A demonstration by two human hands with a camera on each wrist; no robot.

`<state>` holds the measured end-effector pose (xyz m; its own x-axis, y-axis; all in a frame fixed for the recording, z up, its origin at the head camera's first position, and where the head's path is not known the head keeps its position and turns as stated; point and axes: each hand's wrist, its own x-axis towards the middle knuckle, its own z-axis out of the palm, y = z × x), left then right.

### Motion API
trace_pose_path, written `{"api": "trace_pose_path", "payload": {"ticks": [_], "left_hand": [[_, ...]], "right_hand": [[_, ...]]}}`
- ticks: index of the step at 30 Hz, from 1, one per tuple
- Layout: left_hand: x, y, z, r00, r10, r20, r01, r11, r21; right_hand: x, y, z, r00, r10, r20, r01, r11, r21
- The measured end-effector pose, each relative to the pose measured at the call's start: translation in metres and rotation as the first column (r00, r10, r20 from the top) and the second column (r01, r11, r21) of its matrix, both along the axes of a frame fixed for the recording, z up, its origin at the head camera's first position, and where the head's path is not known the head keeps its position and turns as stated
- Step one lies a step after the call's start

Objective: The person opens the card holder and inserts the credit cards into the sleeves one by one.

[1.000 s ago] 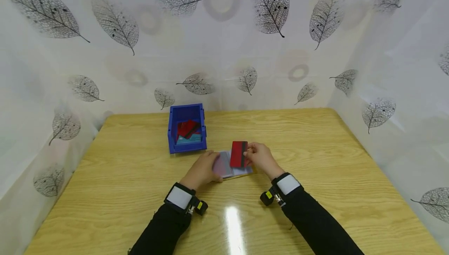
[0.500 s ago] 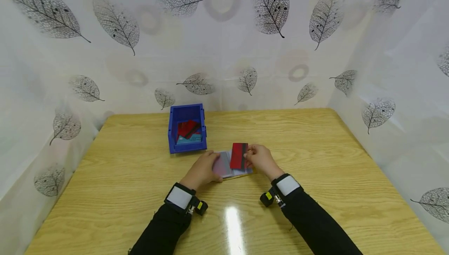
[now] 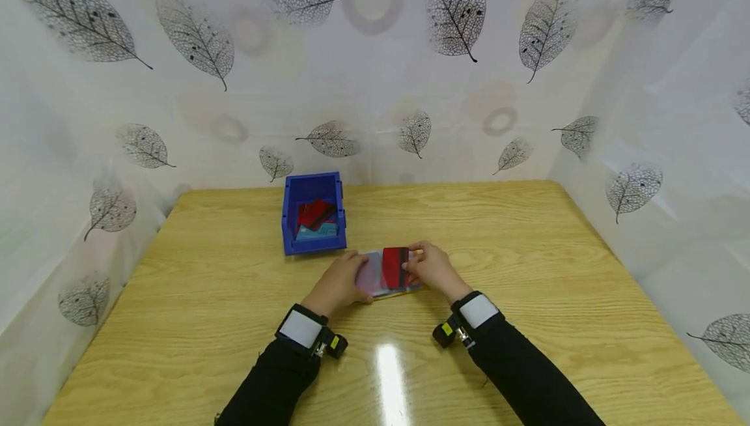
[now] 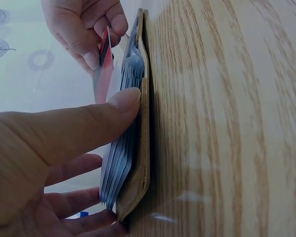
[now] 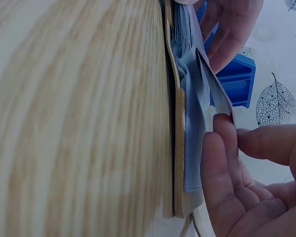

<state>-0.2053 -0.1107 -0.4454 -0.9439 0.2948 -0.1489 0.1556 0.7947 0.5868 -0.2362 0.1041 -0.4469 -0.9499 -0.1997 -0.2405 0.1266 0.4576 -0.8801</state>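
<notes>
An open card holder (image 3: 370, 276) with clear plastic sleeves and a tan cover (image 4: 138, 185) lies on the wooden table. My left hand (image 3: 336, 284) grips its left side, the thumb across the near edge and the fingers at the far edge. Between thumb and fingers, my right hand (image 3: 435, 271) pinches a red card (image 3: 392, 268) with a black stripe by its right edge. The card lies over the holder's right-hand sleeves, its lower end close against them. In the right wrist view, the card (image 5: 219, 91) stands tilted beside a sleeve; whether its end is inside is hard to tell.
A blue plastic bin (image 3: 316, 247) stands behind my left hand, holding red cards (image 3: 315, 213) and a light-blue card (image 3: 318, 230). The wooden table (image 3: 504, 230) reaches back to a leaf-patterned white cloth (image 3: 375, 74). Each wrist carries a strapped camera.
My right hand has brought the red card down toward the near side and slightly left over the card holder. My left hand keeps its place on the holder.
</notes>
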Motion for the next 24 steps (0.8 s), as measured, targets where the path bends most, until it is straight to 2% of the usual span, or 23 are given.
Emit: {"api": "trace_pose_path", "payload": {"ticks": [5, 11, 19, 24], "left_hand": [[0.000, -0.001, 0.000, 1.000, 0.000, -0.001, 0.000, 1.000, 0.004], [-0.001, 0.000, 0.001, 1.000, 0.005, 0.001, -0.005, 1.000, 0.002], [-0.002, 0.001, -0.002, 1.000, -0.003, -0.006, 0.003, 1.000, 0.002], [-0.002, -0.001, -0.002, 1.000, -0.004, -0.012, 0.005, 1.000, 0.015]], "right_hand": [[0.001, -0.002, 0.000, 1.000, -0.005, 0.022, 0.005, 1.000, -0.012], [-0.001, -0.004, -0.001, 0.998, 0.057, 0.012, -0.057, 0.998, -0.009], [-0.001, -0.019, 0.003, 0.986, 0.132, -0.105, -0.119, 0.985, 0.125], [0.000, -0.032, 0.006, 0.963, 0.208, -0.169, -0.166, 0.958, 0.232]]}}
